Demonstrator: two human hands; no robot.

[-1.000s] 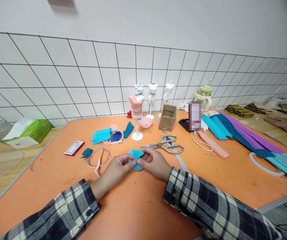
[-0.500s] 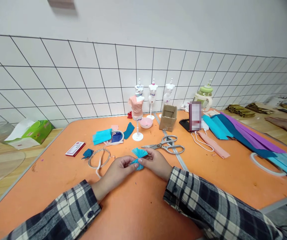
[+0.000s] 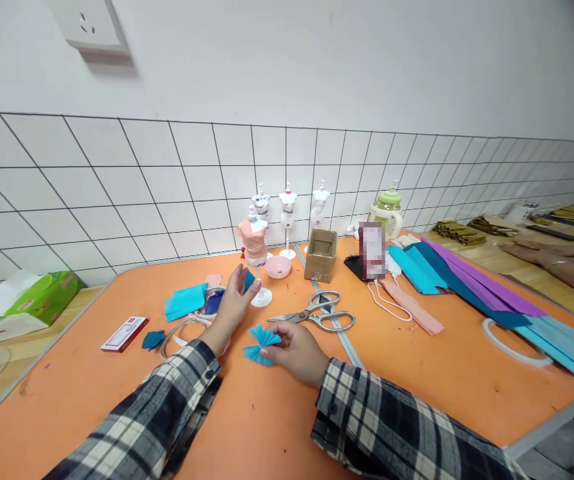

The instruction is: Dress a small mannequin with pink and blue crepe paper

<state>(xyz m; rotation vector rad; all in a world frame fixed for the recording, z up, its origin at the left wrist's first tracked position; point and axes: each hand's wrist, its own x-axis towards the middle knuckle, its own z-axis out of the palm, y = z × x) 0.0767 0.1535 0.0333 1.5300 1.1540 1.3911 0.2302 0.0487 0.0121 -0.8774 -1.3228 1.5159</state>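
Observation:
My right hand pinches a bright blue pleated bow at its gathered middle, above the orange table. The bow's two ends fan out to the left. Reaching forward, my left hand has its fingers apart and holds nothing. It is close to the stand of a small white dress-form mannequin wrapped in peach cloth, though I cannot tell if they touch. A dark teal piece shows partly behind these fingers. Metal scissors lie just beyond my right hand, blades pointing left.
Behind are more mannequins, a pink bowl and a cardboard box. At left lie blue cloth pieces, tape rings and a red-white box. A phone and coloured strips are at right. A co-worker's hand rests far right.
My left hand has let go of the bow and moved forward toward the peach-clad mannequin. The bow stays in my right hand. The view has tilted up and shifted slightly right.

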